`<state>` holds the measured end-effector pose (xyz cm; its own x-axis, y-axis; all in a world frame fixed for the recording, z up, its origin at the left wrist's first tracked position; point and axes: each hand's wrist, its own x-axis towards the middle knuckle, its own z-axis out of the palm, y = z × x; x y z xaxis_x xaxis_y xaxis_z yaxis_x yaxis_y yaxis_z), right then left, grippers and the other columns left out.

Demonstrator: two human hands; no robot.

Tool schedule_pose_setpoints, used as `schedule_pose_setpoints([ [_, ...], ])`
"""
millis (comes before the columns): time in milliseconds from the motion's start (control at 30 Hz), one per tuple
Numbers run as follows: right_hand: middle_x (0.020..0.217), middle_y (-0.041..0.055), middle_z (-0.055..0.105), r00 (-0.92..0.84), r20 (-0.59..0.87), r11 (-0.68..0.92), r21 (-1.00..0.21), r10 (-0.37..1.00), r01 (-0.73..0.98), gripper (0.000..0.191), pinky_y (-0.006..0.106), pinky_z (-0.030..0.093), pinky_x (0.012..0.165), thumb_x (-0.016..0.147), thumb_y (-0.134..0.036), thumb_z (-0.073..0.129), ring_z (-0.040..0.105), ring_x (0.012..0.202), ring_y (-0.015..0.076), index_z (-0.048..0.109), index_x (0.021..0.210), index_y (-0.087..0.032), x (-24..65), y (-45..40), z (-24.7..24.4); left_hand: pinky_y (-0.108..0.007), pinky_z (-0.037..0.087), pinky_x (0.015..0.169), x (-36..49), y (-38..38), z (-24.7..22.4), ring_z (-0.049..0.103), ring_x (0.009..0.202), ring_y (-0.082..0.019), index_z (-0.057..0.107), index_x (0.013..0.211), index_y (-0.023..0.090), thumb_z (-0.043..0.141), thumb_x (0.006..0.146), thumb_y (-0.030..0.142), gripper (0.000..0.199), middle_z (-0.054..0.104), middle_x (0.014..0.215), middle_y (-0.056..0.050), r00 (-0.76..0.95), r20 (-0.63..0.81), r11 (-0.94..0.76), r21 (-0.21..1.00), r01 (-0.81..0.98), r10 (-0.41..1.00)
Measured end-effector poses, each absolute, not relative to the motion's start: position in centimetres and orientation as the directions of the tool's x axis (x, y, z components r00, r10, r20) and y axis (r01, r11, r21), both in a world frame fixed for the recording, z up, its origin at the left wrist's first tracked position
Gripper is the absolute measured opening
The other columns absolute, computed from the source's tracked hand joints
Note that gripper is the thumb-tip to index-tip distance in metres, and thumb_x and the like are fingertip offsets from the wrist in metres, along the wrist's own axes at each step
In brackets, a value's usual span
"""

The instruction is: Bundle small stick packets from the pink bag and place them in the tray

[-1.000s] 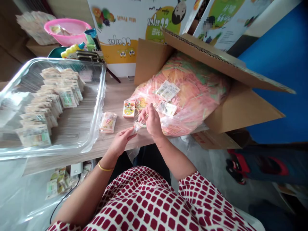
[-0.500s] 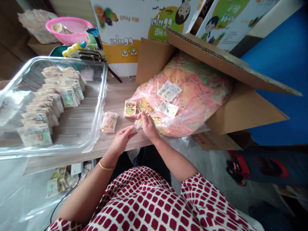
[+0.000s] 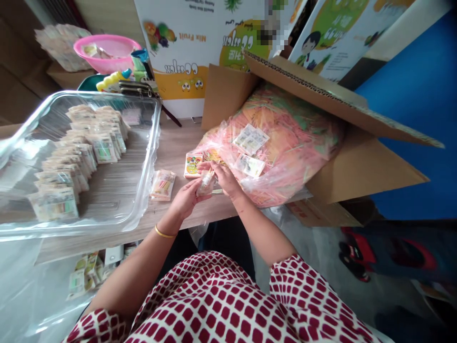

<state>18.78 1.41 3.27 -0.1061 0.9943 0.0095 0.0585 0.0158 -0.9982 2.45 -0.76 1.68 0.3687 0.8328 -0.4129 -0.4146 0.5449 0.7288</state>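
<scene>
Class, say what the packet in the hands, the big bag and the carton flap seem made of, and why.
The packet looks like thin clear plastic film: glossy, with glints. The bag seems similar film, crinkled and see-through. The carton flap looks like brown corrugated cardboard, matte, with fluting showing along its edge.

The small clear packet at mid-frame is partly hidden by the left hand's fingers and its contents are too small to tell, the clear plastic tray runs off the left edge, and a pixelated blur covers the printed poster at top centre.
</scene>
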Motion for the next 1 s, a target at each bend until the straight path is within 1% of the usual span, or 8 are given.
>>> schedule_pose_setpoints([
  [133, 0.106, 0.0077, 0.078, -0.061, 0.088, 0.099, -0.969, 0.994, 0.224, 0.051, 0.036, 0.055, 0.099, 0.097, -0.065, 0.051, 0.072, 0.106, 0.0225, 0.076, 0.105, -0.021, 19.7, 2.4, 3.2, -0.046, 0.058, 0.101, 3.2, 0.0, 1.8, 0.064, 0.125, -0.031, 0.077, 0.115, 0.02, 0.078, 0.087, 0.035, 0.032, 0.071, 0.132, -0.01, 0.406, -0.356, 0.519, 0.74, -0.427, 0.841],
  [300, 0.108, 0.011, 0.078, -0.085, 0.032, 0.042, -0.992, 0.996, 0.12, 0.063, 0.04, 0.059, 0.097, 0.105, -0.063, 0.027, 0.072, 0.114, 0.0241, 0.073, 0.115, -0.021, 20.7, 3.2, 3.3, -0.043, 0.052, 0.108, 3.3, 0.2, 1.6, 0.064, 0.125, -0.029, 0.078, 0.112, 0.017, 0.08, 0.085, 0.028, 0.029, 0.073, 0.128, -0.01, 0.483, -0.297, 0.508, 0.766, -0.395, 0.824],
  [500, 0.161, 0.012, 0.045, 0.149, 0.428, 0.249, -0.737, 0.891, 0.628, 0.049, 0.051, 0.037, 0.124, 0.104, -0.041, 0.049, 0.04, 0.151, 0.0254, 0.048, 0.151, -0.024, 22.2, 3.0, 5.5, -0.046, 0.057, 0.104, 2.0, -0.2, 1.5, 0.071, 0.11, -0.024, 0.076, 0.106, 0.015, 0.077, 0.088, 0.027, 0.022, 0.074, 0.119, -0.009, 0.458, -0.321, 0.534, 0.695, -0.481, 0.829],
  [567, 0.158, 0.0116, 0.049, 0.088, 0.423, 0.274, -0.717, 0.902, 0.642, 0.047, 0.05, 0.037, 0.123, 0.105, -0.039, 0.048, 0.042, 0.15, 0.0258, 0.05, 0.15, -0.025, 21.9, 2.4, 5.9, -0.043, 0.056, 0.105, 1.8, -0.4, 1.6, 0.07, 0.112, -0.024, 0.076, 0.111, 0.017, 0.078, 0.087, 0.027, 0.025, 0.073, 0.124, -0.009, 0.479, -0.299, 0.528, 0.708, -0.468, 0.825],
  [700, 0.131, 0.0081, 0.072, -0.048, 0.182, 0.182, -0.847, 0.982, 0.5, 0.033, 0.041, 0.051, 0.108, 0.105, -0.036, 0.048, 0.067, 0.122, 0.0233, 0.067, 0.13, -0.025, 20.7, 1.7, 5.3, -0.039, 0.055, 0.103, 2.0, -0.6, 1.5, 0.07, 0.112, -0.024, 0.078, 0.11, 0.016, 0.082, 0.082, 0.023, 0.029, 0.075, 0.121, -0.01, 0.482, -0.312, 0.526, 0.745, -0.41, 0.819],
  [800, 0.114, 0.0048, 0.077, -0.085, 0.071, 0.103, -0.866, 0.994, 0.49, 0.026, 0.035, 0.054, 0.098, 0.102, -0.029, 0.05, 0.072, 0.108, 0.0204, 0.072, 0.115, -0.023, 20.6, 1.9, 4.3, -0.041, 0.056, 0.102, 2.1, -0.7, 1.2, 0.07, 0.11, -0.025, 0.078, 0.107, 0.014, 0.082, 0.082, 0.026, 0.028, 0.076, 0.116, -0.011, 0.451, -0.338, 0.531, 0.736, -0.42, 0.826],
  [900, 0.115, 0.0068, 0.076, 0.056, 0.148, 0.081, -0.775, 0.987, 0.626, 0.027, 0.033, 0.052, 0.096, 0.102, -0.025, 0.048, 0.07, 0.107, 0.0209, 0.071, 0.115, -0.02, 21.5, 2.3, 3.6, -0.042, 0.057, 0.102, 1.5, -0.7, 1.0, 0.069, 0.111, -0.025, 0.078, 0.106, 0.014, 0.083, 0.081, 0.026, 0.028, 0.076, 0.116, -0.011, 0.387, -0.346, 0.504, 0.731, -0.459, 0.855],
  [1000, 0.115, 0.0093, 0.073, 0.04, 0.157, 0.053, -0.547, 0.987, 0.836, 0.025, 0.035, 0.05, 0.095, 0.102, -0.021, 0.048, 0.067, 0.106, 0.0234, 0.072, 0.108, -0.019, 21.8, 2.1, 3.3, -0.04, 0.057, 0.1, 0.6, -0.8, 1.0, 0.068, 0.115, -0.026, 0.078, 0.107, 0.015, 0.083, 0.081, 0.029, 0.03, 0.075, 0.119, -0.01, 0.338, -0.333, 0.465, 0.748, -0.474, 0.88],
])
